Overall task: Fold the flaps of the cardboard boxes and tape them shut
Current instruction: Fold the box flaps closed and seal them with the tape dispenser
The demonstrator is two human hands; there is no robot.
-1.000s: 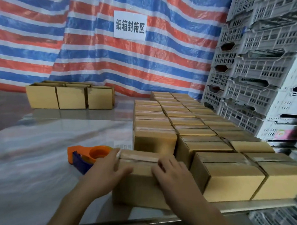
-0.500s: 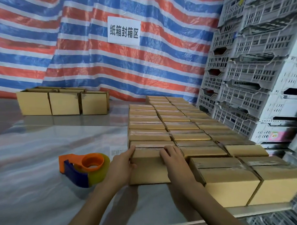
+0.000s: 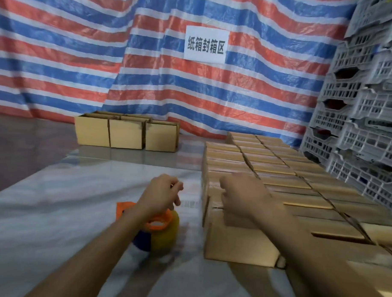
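Both hands have come off the sealed box [image 3: 238, 241], which half a second ago they were pushing into the near end of the left column; it now sits there at about 5 o'clock in the view, touching the box behind it and closing up the block of finished boxes [image 3: 278, 171] that runs away toward 1 o'clock. The left hand [image 3: 161, 192] has lifted clear and hangs above the tape dispenser [image 3: 156, 229], fingers loosely curled and holding nothing that I can make out. The right hand [image 3: 242, 194] hovers over the boxes just behind the sealed one, fingers relaxed and partly spread, gripping nothing; motion blur hides whether it brushes the cardboard. I judge that this box is finished and placed, so the work turns to the open boxes [image 3: 126, 132] waiting at 11 o'clock on the far side of the table [image 3: 55, 210], flaps not yet folded. The dispenser rests near 6 o'clock, within easy reach.
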